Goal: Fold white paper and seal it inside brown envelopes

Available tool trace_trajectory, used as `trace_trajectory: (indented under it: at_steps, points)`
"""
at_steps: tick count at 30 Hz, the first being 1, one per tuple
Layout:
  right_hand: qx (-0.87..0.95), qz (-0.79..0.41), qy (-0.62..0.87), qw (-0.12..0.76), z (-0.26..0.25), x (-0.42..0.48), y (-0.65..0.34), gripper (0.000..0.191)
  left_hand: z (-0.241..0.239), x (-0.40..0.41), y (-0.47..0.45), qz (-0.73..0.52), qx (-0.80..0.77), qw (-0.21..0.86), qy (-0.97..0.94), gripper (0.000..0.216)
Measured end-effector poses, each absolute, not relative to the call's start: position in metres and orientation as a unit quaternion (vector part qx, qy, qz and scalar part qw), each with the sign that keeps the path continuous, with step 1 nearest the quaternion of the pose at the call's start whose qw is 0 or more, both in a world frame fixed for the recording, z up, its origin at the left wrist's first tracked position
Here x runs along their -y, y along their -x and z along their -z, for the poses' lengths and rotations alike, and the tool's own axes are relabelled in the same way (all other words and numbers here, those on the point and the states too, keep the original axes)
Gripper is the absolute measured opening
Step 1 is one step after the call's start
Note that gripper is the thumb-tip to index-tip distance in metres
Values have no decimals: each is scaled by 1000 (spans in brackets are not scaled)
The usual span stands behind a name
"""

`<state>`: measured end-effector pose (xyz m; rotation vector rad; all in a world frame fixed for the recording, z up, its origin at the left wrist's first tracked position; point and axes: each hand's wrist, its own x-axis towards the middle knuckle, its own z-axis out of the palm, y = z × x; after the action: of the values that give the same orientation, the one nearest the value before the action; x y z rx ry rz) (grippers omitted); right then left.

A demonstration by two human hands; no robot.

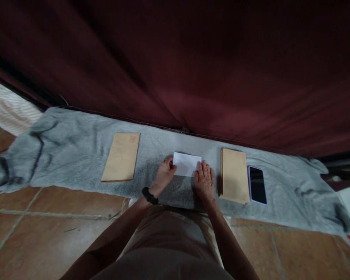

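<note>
A white sheet of paper point(186, 164), perhaps folded, lies between my hands on a grey cloth. Its left edge is pinched by my left hand point(165, 173), thumb on top and fingers at the far side; a black band circles that wrist. My right hand point(204, 181) rests flat at the paper's right end, fingers stretched out, the thumb side touching the paper. To the left lies a brown envelope point(121, 156). A stack of brown envelopes point(235, 175) sits just right of my right hand.
A phone point(257, 184) with a dark screen lies right of the stack. The grey cloth point(76, 155) covers a long narrow surface, rumpled at both ends. Behind it hangs a dark red curtain point(175, 70). Tiled floor point(61, 229) shows in front.
</note>
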<state>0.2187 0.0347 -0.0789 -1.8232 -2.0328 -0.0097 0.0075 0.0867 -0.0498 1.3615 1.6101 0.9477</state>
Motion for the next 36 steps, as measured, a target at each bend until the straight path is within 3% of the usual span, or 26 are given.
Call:
trace_trajectory:
  at_steps: [3, 9, 17, 22, 26, 30, 36]
  points:
    - [733, 9, 650, 203, 79, -34, -219, 53, 50, -86, -10, -387, -642, 397, -529, 14]
    - [734, 5, 652, 189, 78, -35, -221, 52, 64, -93, -11, -422, -598, 496, -467, 7]
    - [721, -43, 644, 252, 80, -35, -226, 53, 52, -86, -4, -454, -556, 550, -427, 19]
    - [617, -244, 623, 413, 75, -41, -235, 57, 37, -81, 2, -453, -511, 613, -397, 29]
    - [499, -433, 561, 499, 64, -48, -237, 44, 28, -83, 1, -443, -502, 626, -399, 27]
    - [464, -454, 555, 520, 48, -53, -238, 28, 16, -87, -1, -453, -501, 592, -439, 20]
    - [586, -308, 573, 483, 35, -53, -242, 20, 11, -91, 2, -445, -510, 418, -606, 10]
